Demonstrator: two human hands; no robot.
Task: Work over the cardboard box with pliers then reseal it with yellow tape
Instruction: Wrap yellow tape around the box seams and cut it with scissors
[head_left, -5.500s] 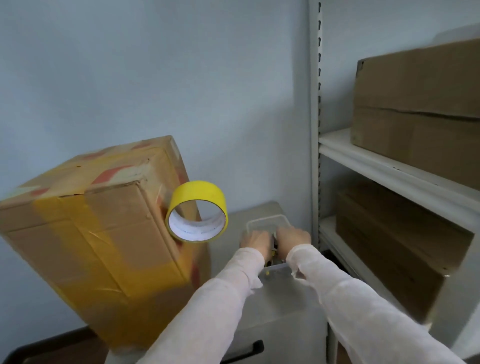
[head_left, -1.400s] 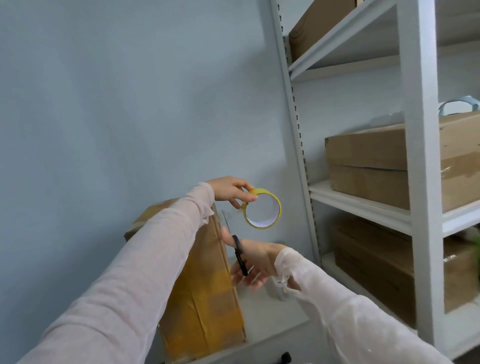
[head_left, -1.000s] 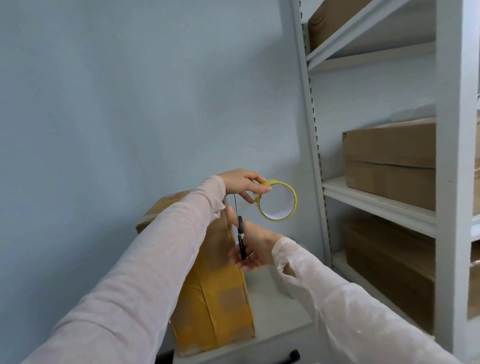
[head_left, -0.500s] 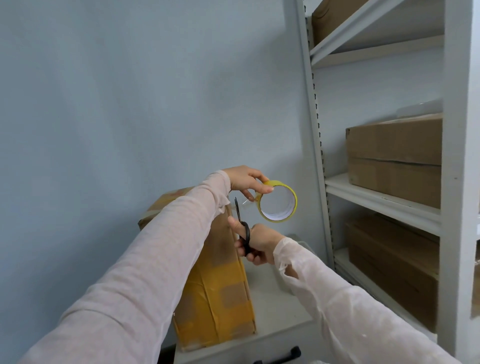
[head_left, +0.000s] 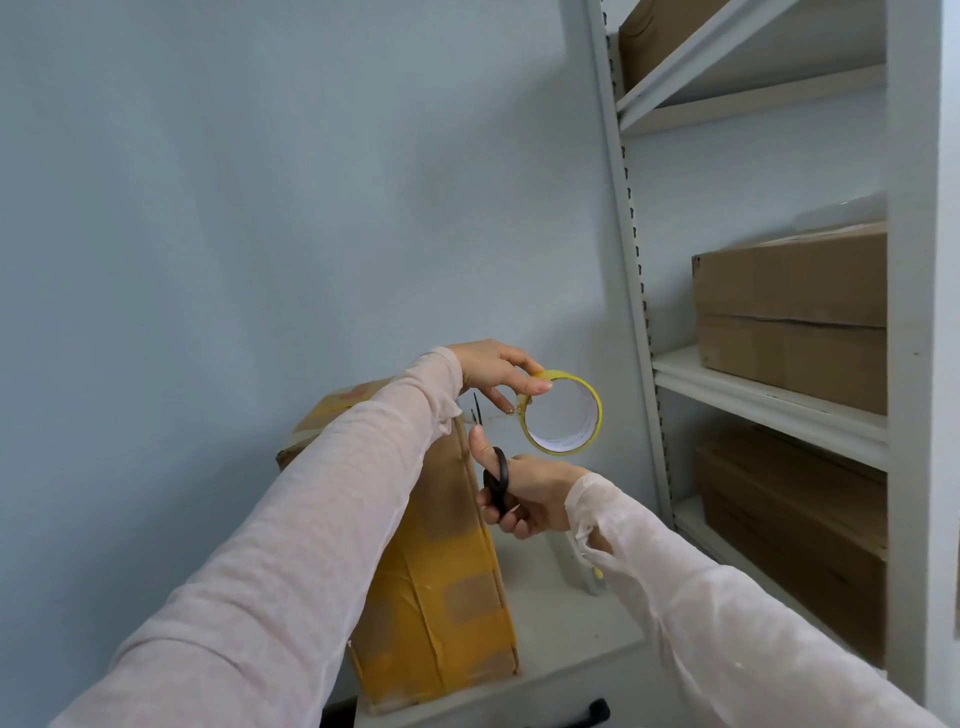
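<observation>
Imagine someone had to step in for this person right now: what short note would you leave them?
Left hand: holds the yellow tape roll up beside the box top, a short strip pulled out from it.
Right hand: grips black-handled scissors, blades at that strip.
Cardboard box: stands on end on the grey cabinet, next to the shelving; its side already carries wide yellow tape.
Done: much of the box looks taped.
Left: snip the strip, press the end down, check remaining seams. No pliers are in view, so I cannot tell whether that step is finished.
</observation>
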